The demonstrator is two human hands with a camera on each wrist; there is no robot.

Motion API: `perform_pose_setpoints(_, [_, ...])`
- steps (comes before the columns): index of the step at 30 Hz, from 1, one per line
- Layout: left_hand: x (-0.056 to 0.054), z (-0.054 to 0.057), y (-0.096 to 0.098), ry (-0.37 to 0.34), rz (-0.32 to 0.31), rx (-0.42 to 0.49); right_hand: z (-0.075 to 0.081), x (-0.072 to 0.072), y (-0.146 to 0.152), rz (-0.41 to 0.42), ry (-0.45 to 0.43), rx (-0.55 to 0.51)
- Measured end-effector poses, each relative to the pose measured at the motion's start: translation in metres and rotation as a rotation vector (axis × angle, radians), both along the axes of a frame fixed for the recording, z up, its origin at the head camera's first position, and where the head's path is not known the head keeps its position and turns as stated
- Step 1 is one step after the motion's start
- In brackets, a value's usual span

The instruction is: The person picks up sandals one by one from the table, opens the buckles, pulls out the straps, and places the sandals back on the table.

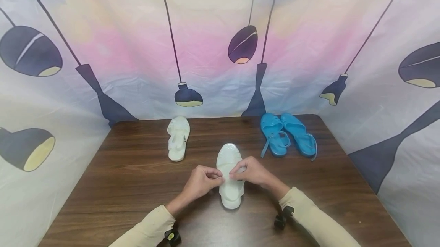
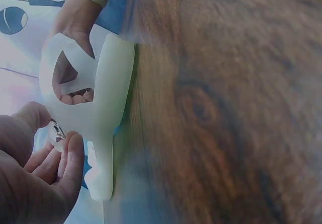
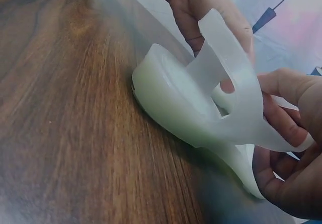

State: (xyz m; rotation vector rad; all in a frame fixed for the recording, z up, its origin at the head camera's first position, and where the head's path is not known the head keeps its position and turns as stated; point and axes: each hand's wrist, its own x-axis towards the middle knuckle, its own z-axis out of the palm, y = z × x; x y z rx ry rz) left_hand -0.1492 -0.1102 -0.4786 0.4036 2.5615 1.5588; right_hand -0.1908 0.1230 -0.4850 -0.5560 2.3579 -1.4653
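A white sandal [image 1: 231,198] lies sole-down on the table in front of me, its toe pointing away. My left hand [image 1: 200,182] is at its left side; in the left wrist view, thumb and fingers pinch a small metal buckle [image 2: 58,132] on the sandal's strap. From the other side my right hand [image 1: 253,171] reaches in. The right wrist view has its thumb and fingers pinching the pale ankle strap [image 3: 246,95], which stands up around the heel [image 3: 156,78]. The strap's far end is partly hidden by the fingers.
Another white sandal [image 1: 177,140] lies at the back left of the brown wooden table [image 1: 137,186]. At the back right are two blue sandals, one [image 1: 275,136] beside the other [image 1: 300,134]. A printed cloth [image 1: 213,48] hangs behind the table.
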Motion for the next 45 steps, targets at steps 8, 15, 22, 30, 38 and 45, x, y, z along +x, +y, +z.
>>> perform_pose_setpoints(8, [0.001,-0.001,0.001,0.02,0.014,0.016,0.0,-0.001,-0.002,-0.012,0.029,0.014])
perform_pose_setpoints(15, [0.001,-0.003,0.002,0.011,0.036,0.037,0.001,0.001,-0.002,0.007,0.028,0.021])
perform_pose_setpoints(22, [0.001,-0.002,0.002,0.021,0.025,0.033,0.0,0.002,0.002,-0.006,0.03,-0.003])
perform_pose_setpoints(30, [0.0,-0.004,-0.002,0.011,0.031,0.053,-0.006,-0.002,0.011,-0.069,0.018,0.009])
perform_pose_setpoints(38, [-0.001,-0.005,-0.002,0.006,0.026,0.048,-0.003,-0.001,0.02,-0.066,-0.005,-0.018])
perform_pose_setpoints(45, [-0.003,-0.004,0.0,-0.004,0.014,0.036,0.002,0.002,0.027,-0.089,-0.04,-0.05])
